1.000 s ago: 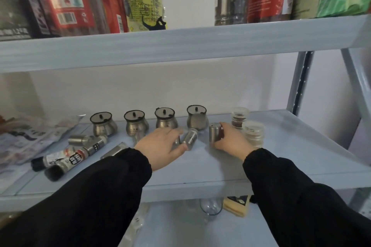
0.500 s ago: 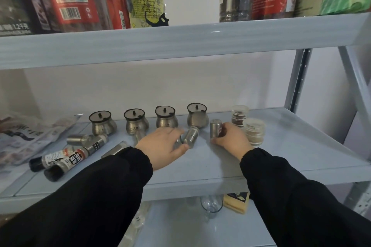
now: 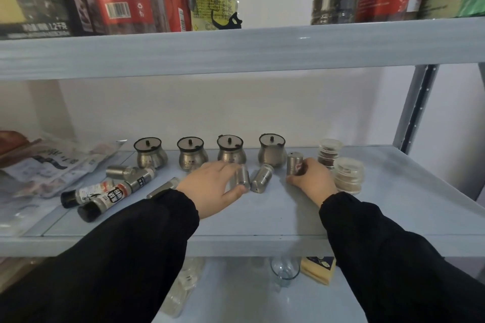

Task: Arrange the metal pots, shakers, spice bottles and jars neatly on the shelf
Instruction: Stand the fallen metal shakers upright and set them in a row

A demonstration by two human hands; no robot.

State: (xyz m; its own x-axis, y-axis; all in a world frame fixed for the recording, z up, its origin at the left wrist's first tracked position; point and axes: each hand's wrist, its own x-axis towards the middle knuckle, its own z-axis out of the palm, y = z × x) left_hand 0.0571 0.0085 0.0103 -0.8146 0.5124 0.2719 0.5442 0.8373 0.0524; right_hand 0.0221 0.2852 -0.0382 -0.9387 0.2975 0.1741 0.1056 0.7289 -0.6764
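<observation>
Mid-shelf, front: the left hand (image 3: 210,187) is curling thumb and fingers round the first shaker (image 3: 242,177). The right hand (image 3: 313,182) is gripping the second shaker (image 3: 293,162), which is standing upright on the shelf (image 3: 262,220) just beside the rightmost pot. The third shaker (image 3: 261,178) is lying tipped between the two hands. Four lidded metal pots (image 3: 191,155) are standing in a row close behind the knuckles. Clear jars (image 3: 349,176) are crowding the right hand's outer side. Spice bottles (image 3: 110,198) are lying scattered at left, one partly hidden under the left sleeve (image 3: 157,217). Food packets (image 3: 52,162) are sprawling far left.
</observation>
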